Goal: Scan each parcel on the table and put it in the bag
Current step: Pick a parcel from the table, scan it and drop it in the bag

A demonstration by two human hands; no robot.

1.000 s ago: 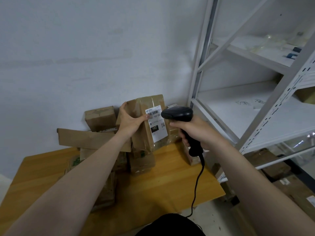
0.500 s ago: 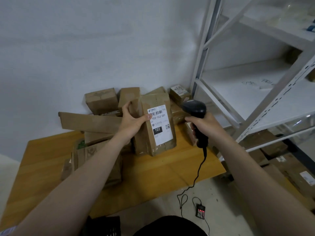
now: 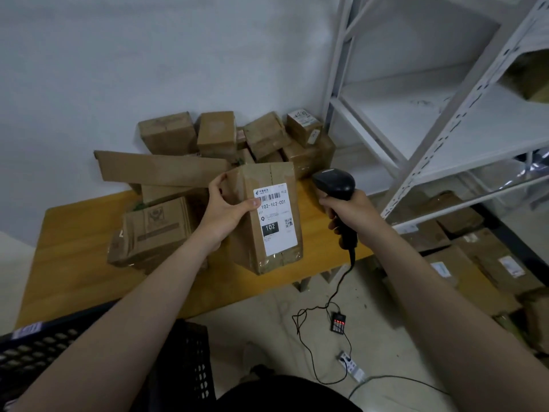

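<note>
Parcel (image 3: 261, 221) stands upright, gripped by the left hand (image 3: 222, 209); just right of that grip, the right hand (image 3: 350, 209) clamps the scanner (image 3: 335, 182). Below sits a black crate (image 3: 193, 352), contents unseen.

The left hand's (image 3: 225, 210) fingers (image 3: 215, 185) mostly disappear behind the parcel (image 3: 246, 248). The label's (image 3: 277, 233) fine print is too small to read. The right hand (image 3: 352, 214) covers the scanner's (image 3: 335, 182) grip. The bottom-left edge cuts off the crate (image 3: 190, 352), and the right edge cuts off the shelf (image 3: 490, 129).
</note>
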